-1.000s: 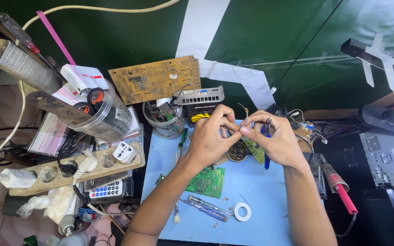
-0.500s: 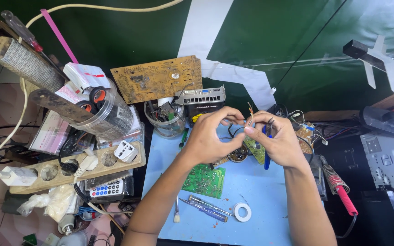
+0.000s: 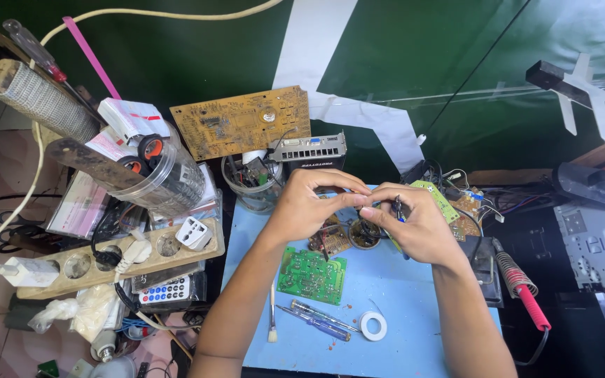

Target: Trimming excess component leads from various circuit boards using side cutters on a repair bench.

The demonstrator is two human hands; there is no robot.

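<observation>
Both my hands met over the blue mat, pinching something too small to make out.

My left hand (image 3: 309, 206) and right hand (image 3: 414, 224) touched at the fingertips above the blue mat (image 3: 386, 294) on the desk, each grip nearly closed on a small dark part (image 3: 397, 207) between them; I could not tell what it was. A green circuit board (image 3: 311, 274) lay just below them, a screwdriver (image 3: 320, 320) and tape roll (image 3: 373, 325) nearer me.

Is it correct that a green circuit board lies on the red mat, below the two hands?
Not quite: the mat is light blue, not red. The head view shows the green circuit board lying on it, below the left hand and right hand.
</observation>
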